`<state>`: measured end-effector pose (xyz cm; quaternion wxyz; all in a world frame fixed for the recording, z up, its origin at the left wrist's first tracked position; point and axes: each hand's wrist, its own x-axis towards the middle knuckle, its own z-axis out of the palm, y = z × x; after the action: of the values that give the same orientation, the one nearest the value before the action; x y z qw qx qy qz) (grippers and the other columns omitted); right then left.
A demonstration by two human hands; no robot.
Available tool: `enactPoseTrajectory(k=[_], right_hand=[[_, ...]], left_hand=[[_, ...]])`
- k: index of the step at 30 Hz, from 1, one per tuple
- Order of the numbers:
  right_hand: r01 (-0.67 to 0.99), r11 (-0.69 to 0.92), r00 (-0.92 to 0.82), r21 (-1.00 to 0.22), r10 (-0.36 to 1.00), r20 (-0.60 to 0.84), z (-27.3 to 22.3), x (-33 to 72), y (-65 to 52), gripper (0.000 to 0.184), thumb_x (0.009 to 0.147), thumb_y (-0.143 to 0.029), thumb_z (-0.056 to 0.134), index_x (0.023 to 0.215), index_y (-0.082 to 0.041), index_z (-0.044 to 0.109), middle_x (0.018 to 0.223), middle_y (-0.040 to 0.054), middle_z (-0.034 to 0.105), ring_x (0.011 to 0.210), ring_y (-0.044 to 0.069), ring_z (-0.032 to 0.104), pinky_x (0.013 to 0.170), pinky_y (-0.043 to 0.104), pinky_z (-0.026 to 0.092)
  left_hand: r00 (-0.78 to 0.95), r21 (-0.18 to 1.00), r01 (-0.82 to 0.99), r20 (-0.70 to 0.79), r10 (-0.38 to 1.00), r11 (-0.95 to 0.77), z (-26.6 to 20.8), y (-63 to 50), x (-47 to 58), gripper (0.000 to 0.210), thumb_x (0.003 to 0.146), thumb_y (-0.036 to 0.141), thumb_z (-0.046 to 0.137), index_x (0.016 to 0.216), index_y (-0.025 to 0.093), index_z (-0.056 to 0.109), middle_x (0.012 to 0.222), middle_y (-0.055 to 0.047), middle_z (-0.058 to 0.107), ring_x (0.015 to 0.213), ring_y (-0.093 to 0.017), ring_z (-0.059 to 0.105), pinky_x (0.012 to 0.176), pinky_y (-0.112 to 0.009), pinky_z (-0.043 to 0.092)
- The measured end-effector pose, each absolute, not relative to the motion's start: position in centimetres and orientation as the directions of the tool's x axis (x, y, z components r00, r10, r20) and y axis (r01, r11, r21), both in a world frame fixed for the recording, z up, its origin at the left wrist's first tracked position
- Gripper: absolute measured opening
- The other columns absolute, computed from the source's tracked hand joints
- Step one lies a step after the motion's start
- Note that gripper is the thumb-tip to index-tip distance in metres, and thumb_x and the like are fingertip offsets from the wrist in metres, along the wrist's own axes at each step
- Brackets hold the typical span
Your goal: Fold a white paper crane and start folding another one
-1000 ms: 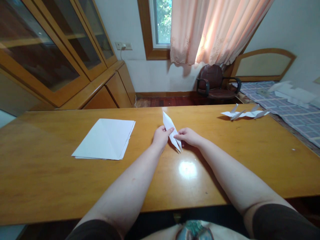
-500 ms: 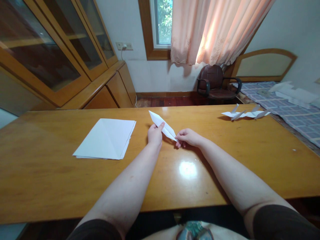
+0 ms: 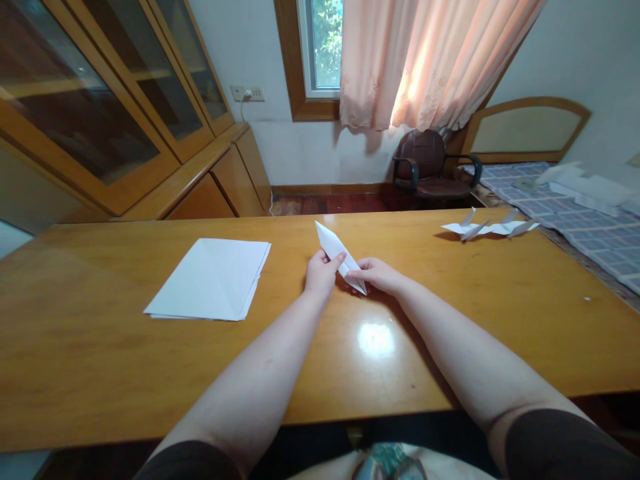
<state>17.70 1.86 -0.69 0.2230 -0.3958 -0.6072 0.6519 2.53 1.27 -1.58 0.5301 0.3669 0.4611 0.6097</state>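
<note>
A narrow, pointed piece of folded white paper [image 3: 334, 251] is held between both hands over the middle of the wooden table [image 3: 100, 373]. My left hand [image 3: 321, 274] pinches its left edge near the middle. My right hand [image 3: 380, 275] grips the lower right end, close to the tip. The paper's far tip points up and away to the left.
A stack of white sheets [image 3: 210, 279] lies on the table to the left. Several finished folded paper shapes [image 3: 487, 228] sit at the far right edge. Beyond the table are a brown chair [image 3: 430, 167], a bed [image 3: 590, 220], wooden cabinets [image 3: 125, 113] and a curtained window [image 3: 325, 47].
The folded paper swung left and flatter half a second ago, then turned back more upright. Both hands kept hold and shifted slightly with it.
</note>
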Motion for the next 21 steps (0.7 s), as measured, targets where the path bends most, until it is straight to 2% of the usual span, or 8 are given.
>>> enactPoseTrajectory(k=[3,7,13,21], right_hand=[[0.223,-0.192,-0.543,-0.956,0.79,-0.285,-0.49,17.54,1.58,0.03,0.065,-0.04,0.071,0.073,-0.011,0.066,0.059,0.0049,0.067,0.042,0.01,0.054,0.038,0.02,0.035],[0.248,-0.216,-0.52,-0.944,0.792,-0.318,-0.16,17.46,1.35,0.022,0.067,-0.032,0.07,0.072,-0.011,0.068,0.063,0.0072,0.069,0.046,0.012,0.057,0.039,0.019,0.038],[0.258,-0.214,-0.523,-0.942,0.789,-0.322,-0.24,17.65,1.61,0.023,0.067,-0.032,0.071,0.073,-0.01,0.068,0.066,0.0094,0.07,0.053,0.015,0.063,0.038,0.018,0.038],[0.265,-0.146,-0.574,-0.953,0.771,-0.277,-0.27,17.61,1.74,0.025,0.073,-0.036,0.066,0.073,-0.011,0.065,0.069,0.01,0.071,0.049,0.012,0.061,0.034,0.017,0.03]], left_hand=[[-0.115,0.97,-0.243,-0.027,0.993,-0.002,-1.45,0.85,2.95,0.031,0.059,0.031,0.076,0.081,0.014,0.062,0.081,-0.007,0.07,0.07,-0.018,0.064,0.063,-0.029,0.049],[-0.139,0.978,-0.207,-0.017,0.99,-0.012,-1.52,0.83,3.0,0.026,0.06,0.027,0.074,0.08,0.015,0.063,0.08,-0.007,0.071,0.07,-0.018,0.064,0.062,-0.028,0.049],[-0.195,0.977,-0.211,-0.003,0.981,-0.039,-2.08,1.3,2.6,0.026,0.061,0.028,0.074,0.08,0.014,0.062,0.08,-0.006,0.07,0.07,-0.017,0.064,0.065,-0.028,0.049],[-0.252,0.962,-0.268,-0.019,0.968,-0.051,-2.16,1.53,2.11,0.029,0.061,0.033,0.075,0.08,0.014,0.062,0.078,-0.005,0.069,0.069,-0.015,0.063,0.066,-0.026,0.047]])
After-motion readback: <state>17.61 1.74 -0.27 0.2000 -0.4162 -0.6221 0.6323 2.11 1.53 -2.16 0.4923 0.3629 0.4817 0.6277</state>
